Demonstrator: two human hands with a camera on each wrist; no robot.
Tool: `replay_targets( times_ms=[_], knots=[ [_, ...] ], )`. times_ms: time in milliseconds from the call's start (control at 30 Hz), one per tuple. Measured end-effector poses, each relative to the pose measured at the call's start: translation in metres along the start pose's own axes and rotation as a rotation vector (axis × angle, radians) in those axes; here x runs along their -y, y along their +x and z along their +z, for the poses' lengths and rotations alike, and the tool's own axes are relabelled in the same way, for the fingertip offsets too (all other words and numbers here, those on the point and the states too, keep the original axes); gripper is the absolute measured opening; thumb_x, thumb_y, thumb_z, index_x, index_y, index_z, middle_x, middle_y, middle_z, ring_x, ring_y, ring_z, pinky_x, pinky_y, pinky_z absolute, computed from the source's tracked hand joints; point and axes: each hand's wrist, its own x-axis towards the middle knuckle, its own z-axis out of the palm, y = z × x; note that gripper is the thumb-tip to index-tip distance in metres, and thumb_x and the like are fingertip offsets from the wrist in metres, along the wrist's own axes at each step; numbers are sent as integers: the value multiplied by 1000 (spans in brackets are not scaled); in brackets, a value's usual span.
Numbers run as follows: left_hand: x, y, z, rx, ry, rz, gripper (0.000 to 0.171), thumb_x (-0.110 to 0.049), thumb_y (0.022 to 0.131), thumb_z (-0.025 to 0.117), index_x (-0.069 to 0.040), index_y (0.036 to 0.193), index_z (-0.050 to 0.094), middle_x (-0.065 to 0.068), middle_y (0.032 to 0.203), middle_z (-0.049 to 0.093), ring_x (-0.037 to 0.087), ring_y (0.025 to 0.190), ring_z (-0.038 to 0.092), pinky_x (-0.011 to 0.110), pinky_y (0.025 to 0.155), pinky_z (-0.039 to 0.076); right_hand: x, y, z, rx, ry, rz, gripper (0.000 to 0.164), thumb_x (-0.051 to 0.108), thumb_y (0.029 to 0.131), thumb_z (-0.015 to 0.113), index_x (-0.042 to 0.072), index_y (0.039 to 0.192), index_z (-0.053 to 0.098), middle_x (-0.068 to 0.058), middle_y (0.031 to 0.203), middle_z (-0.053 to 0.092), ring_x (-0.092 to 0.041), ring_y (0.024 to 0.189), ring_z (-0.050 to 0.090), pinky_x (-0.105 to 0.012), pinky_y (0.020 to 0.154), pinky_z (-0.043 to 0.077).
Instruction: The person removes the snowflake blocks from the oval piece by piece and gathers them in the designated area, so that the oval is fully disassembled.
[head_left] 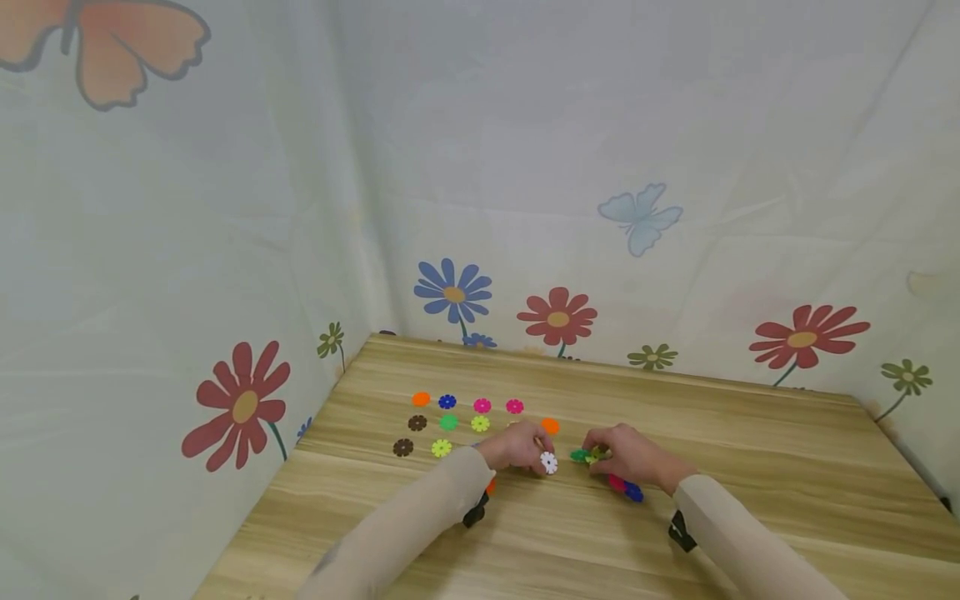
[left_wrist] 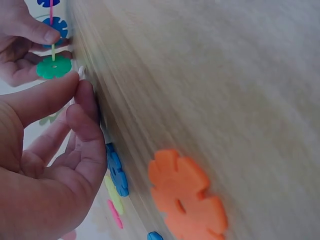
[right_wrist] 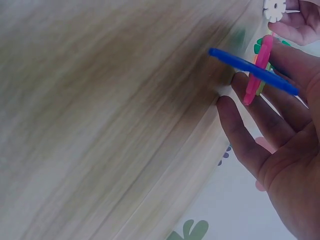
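My left hand (head_left: pixel 517 447) pinches a white notched flower disc (head_left: pixel 549 463) between thumb and fingertip, just above the table. To its right, my right hand (head_left: pixel 630 456) holds a short chain of interlocked discs. A green disc (head_left: pixel 580 456) is at the chain's left end, facing the white one across a small gap. In the right wrist view, a pink disc (right_wrist: pixel 267 47) and a blue disc (right_wrist: pixel 227 58) cross each other at the near end. Yellow-green and other pieces of the chain are partly hidden by the fingers.
Loose discs lie in rough rows on the wooden table (head_left: pixel 750 433), among them an orange disc (head_left: pixel 421 399), a brown disc (head_left: pixel 402 448) and a pink disc (head_left: pixel 482 406). Another orange disc (left_wrist: pixel 175 175) lies beside my left wrist. A flower-printed curtain (head_left: pixel 525 167) borders the table.
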Motion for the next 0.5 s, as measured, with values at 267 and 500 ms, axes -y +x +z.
replay_targets(
  times_ms=[267,500],
  knots=[
    [-1,2,3,-22,82,22,21,0,76,76,-6,94,66,2,81,59,15,69,52,25,61,46,1,0,0,-2,-6,6,19,19,81,76,16,95,64,7,93,66,-12,86,61,-37,77,51],
    [-3,2,3,-57,95,33,19,-2,77,76,-5,92,65,2,83,59,14,72,51,25,64,45,2,-1,0,-8,3,-7,19,18,81,75,16,94,63,8,92,65,-11,85,61,-36,77,50]
  ],
)
